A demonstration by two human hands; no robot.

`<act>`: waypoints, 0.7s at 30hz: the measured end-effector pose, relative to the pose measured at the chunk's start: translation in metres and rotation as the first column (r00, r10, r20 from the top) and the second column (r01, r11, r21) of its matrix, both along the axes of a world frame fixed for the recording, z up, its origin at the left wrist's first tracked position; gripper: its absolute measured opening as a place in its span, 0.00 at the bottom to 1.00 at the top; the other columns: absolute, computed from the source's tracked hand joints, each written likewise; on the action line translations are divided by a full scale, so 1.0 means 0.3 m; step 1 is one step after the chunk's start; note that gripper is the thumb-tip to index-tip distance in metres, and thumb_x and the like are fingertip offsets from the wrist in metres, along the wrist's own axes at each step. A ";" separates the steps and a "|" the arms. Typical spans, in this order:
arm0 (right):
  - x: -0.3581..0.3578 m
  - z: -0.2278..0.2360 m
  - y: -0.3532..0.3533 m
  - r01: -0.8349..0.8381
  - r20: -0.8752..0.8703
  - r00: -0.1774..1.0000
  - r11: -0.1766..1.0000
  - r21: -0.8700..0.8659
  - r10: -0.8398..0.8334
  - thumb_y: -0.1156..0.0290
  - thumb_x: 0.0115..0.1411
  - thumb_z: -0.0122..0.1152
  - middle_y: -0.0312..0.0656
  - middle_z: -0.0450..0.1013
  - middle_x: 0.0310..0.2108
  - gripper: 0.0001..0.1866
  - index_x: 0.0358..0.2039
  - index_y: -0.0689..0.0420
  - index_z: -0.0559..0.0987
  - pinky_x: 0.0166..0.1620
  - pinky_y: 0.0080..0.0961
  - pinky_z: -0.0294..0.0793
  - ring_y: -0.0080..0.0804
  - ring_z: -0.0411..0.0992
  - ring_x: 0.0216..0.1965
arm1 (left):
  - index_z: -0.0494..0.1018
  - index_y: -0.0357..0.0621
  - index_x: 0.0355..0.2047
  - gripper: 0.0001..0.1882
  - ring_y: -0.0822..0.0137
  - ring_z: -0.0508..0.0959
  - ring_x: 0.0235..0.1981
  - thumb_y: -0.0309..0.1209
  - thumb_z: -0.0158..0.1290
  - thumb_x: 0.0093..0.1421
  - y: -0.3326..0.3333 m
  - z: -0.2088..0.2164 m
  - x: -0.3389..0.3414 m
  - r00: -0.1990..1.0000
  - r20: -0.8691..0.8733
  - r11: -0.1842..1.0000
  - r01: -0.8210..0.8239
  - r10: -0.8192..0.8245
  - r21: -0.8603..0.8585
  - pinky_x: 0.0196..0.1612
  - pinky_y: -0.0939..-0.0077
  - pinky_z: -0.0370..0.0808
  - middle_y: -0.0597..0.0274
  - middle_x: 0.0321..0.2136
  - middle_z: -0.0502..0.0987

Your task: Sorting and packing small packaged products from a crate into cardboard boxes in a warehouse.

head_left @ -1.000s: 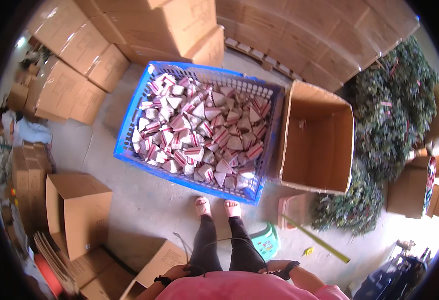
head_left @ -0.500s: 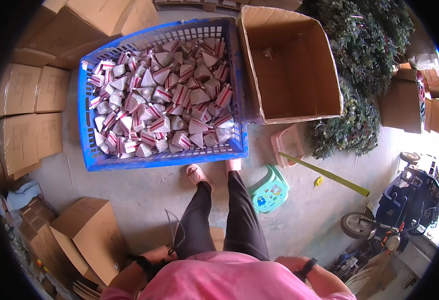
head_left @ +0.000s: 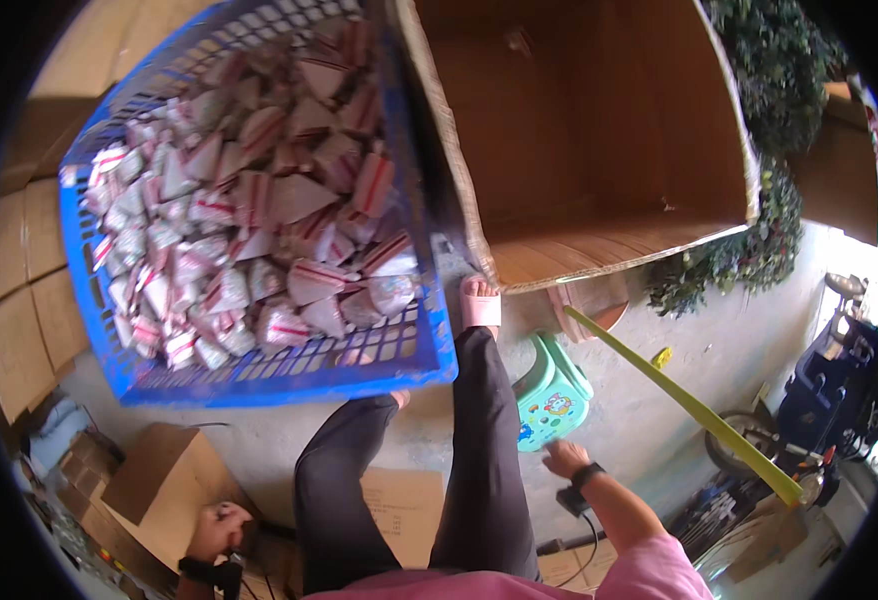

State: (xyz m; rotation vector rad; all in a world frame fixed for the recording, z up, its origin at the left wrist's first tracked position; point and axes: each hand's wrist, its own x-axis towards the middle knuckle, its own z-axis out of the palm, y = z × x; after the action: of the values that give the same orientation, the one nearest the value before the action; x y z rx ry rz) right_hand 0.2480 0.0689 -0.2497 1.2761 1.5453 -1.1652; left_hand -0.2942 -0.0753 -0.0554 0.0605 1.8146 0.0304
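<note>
Fingers bent, the person's right hand [head_left: 564, 458] hangs just beside a teal stool [head_left: 556, 402]; nothing shows in its grasp, though how tightly it closes, and whether it touches the stool, I cannot tell. The stool lies at this hand's twelve o'clock, far nearer to it than to the left, its seat seeming to slant from eight to two o'clock. The left hand [head_left: 221, 530] is curled; whether it grips anything is unclear. At its eleven o'clock stands a brown box [head_left: 174, 475]. Farther from the right hand, a yellow-green strip [head_left: 684, 405] lies at two o'clock, a large open carton [head_left: 599, 257] at twelve, a blue basket [head_left: 289, 381] of red-striped pale pieces [head_left: 299, 198] at ten. Cartoon figures decorate the stool; cardboard [head_left: 402, 512] at eight o'clock bears faint, unreadable printing.
</note>
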 end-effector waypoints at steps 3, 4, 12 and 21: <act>0.007 -0.336 0.002 -0.243 -0.162 0.948 0.951 0.189 0.274 0.70 0.53 0.42 0.51 0.71 0.27 0.16 0.42 0.61 0.62 0.28 0.40 0.69 0.46 0.72 0.26 | 0.70 0.37 0.21 0.09 0.77 0.63 0.06 0.30 0.45 0.52 0.164 0.005 -0.027 0.995 -0.090 0.991 0.044 -0.033 0.130 0.10 0.85 0.57 0.65 0.05 0.64; -0.115 -0.355 0.066 -0.207 -0.097 0.973 0.978 0.035 0.210 0.72 0.53 0.41 0.51 0.72 0.27 0.20 0.47 0.63 0.59 0.28 0.38 0.70 0.43 0.72 0.24 | 0.70 0.36 0.22 0.09 0.76 0.62 0.05 0.28 0.44 0.52 0.215 0.024 -0.008 0.983 -0.119 0.990 -0.132 0.137 0.051 0.10 0.85 0.57 0.65 0.04 0.63; -0.149 -0.631 -0.004 -0.103 -0.088 0.991 0.995 -0.002 0.103 0.74 0.52 0.42 0.49 0.72 0.25 0.24 0.51 0.64 0.56 0.26 0.33 0.70 0.38 0.72 0.24 | 0.70 0.39 0.31 0.09 0.82 0.57 0.12 0.32 0.45 0.58 0.381 -0.179 0.171 0.982 0.152 0.994 0.110 -0.112 0.020 0.15 0.87 0.52 0.74 0.11 0.60; -0.143 -0.737 0.099 0.017 -0.175 0.985 1.000 0.002 -0.016 0.74 0.50 0.44 0.46 0.72 0.23 0.21 0.47 0.63 0.61 0.25 0.30 0.70 0.35 0.72 0.23 | 0.72 0.40 0.30 0.08 0.82 0.58 0.11 0.30 0.44 0.57 0.452 -0.273 0.211 0.975 0.162 0.987 0.142 -0.153 0.080 0.14 0.86 0.51 0.73 0.10 0.61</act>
State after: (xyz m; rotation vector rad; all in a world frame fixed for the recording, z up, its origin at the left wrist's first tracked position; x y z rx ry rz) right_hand 0.2052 0.0987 -0.4709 1.2181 1.6664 -1.3147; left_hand -0.2308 0.0603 -0.1372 0.2345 1.6362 -0.0084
